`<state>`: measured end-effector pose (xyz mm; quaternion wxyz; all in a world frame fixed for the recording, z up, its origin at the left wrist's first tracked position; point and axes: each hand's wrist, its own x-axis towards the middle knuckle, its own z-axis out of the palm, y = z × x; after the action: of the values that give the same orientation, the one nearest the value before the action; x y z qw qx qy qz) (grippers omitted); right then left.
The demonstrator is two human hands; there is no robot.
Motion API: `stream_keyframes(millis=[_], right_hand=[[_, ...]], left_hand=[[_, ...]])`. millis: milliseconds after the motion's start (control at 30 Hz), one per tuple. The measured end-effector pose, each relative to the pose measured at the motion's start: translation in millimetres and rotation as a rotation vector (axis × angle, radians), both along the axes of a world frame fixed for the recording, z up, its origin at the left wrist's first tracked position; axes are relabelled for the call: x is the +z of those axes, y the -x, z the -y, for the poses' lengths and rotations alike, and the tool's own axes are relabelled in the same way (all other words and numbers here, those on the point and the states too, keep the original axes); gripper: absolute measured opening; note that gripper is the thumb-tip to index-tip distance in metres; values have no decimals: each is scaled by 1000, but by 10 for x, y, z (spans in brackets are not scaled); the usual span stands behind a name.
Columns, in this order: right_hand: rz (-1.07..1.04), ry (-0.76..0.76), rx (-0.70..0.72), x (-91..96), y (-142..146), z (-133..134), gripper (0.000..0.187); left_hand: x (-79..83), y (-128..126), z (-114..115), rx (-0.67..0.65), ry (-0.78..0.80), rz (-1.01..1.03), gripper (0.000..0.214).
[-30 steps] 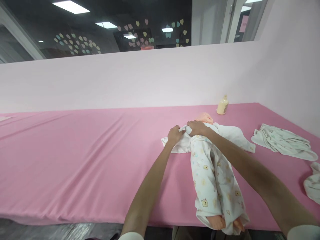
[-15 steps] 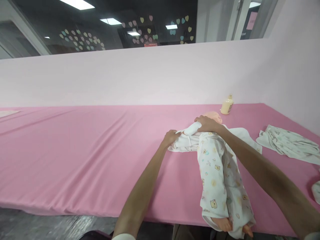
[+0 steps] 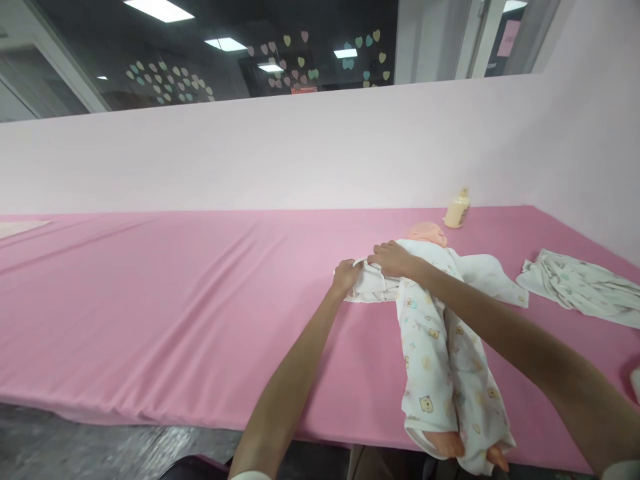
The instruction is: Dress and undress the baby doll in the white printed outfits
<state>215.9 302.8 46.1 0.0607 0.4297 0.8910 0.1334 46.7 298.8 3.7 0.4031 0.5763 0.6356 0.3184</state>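
Note:
A baby doll point(image 3: 427, 233) lies on its back on the pink-covered table point(image 3: 210, 320), its head toward the wall and its feet at the near edge. It wears patterned white trousers point(image 3: 426, 360) and a white baby shirt point(image 3: 425, 251). My left hand point(image 3: 346, 275) is closed on the end of the shirt's left-lying sleeve point(image 3: 373, 288). Farther up that sleeve, my right hand point(image 3: 393, 259) grips the cloth with bent fingers. The other sleeve point(image 3: 493, 279) stretches out to the right. The doll's arm inside the gripped sleeve is hidden.
A pump bottle point(image 3: 457, 210) of pale yellow liquid stands by the wall, beyond the doll's head. Crumpled patterned cloth point(image 3: 580, 287) lies at the right. The wall point(image 3: 250, 153) runs along the back, and a pale flat item point(image 3: 20, 229) lies far left.
My right hand has moved left from the doll's shoulder, along the sleeve toward my left hand. The shirt's chest now shows more. My left hand keeps its hold at the sleeve end.

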Motion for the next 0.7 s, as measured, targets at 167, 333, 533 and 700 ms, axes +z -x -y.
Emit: stream_keyframes(millis=[167, 333, 533, 700], right_hand=[[62, -22, -29, -72, 147, 27, 31], [3, -41, -32, -67, 144, 36, 31], [-29, -70, -28, -15, 19, 40, 26], [-80, -185, -124, 50, -71, 86, 26]], left_hand=[[-19, 28, -21, -14, 12, 21, 30], [-103, 108, -90, -40, -6, 18, 29], [-147, 237, -122, -111, 79, 60, 28], [-146, 278, -124, -129, 98, 36, 28]])
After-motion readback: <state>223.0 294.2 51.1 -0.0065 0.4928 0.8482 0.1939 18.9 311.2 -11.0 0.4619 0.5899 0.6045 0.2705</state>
